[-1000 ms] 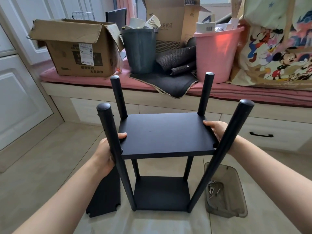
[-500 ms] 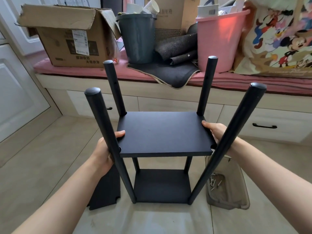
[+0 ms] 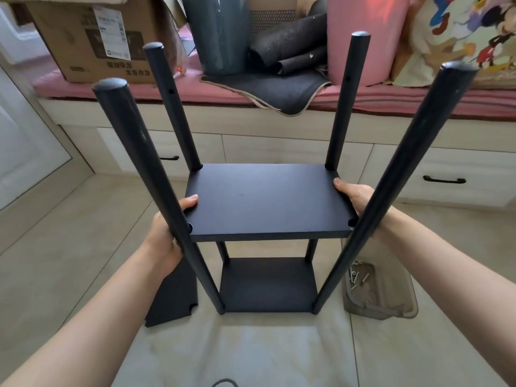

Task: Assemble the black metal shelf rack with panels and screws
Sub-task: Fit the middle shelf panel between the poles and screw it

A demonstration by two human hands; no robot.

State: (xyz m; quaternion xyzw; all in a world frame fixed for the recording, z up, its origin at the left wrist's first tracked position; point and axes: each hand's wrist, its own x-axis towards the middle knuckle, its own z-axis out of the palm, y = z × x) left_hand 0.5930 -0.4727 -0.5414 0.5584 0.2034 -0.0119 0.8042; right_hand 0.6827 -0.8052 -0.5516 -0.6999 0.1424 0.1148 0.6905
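Holding the middle panel (image 3: 266,201) level is what's going on here, one hand on each short end, with the rack standing on the floor. Going left to right: a spare panel (image 3: 173,298) is lying on the floor just outside the left front post (image 3: 156,196), and the left hand (image 3: 167,236) is sitting behind that post, thumb resting on top of the panel's left edge, the other fingers tucked under where I can't see them. The panel's long axis is running side to side between the hands, its corner notches sitting against all four posts, and the bottom panel (image 3: 268,284) is already down at the base. The right hand (image 3: 356,196) is doing the same on the right edge, thumb on top, rest hidden behind the right front post (image 3: 391,191). Past that, a clear tray (image 3: 391,305) with the screws (image 3: 354,277) is sitting on the floor just beside the right front post, so the right hand is the nearer one for grabbing them. My guess is the panel needs lining up with the post holes, a couple of which are showing higher up on the rear posts.
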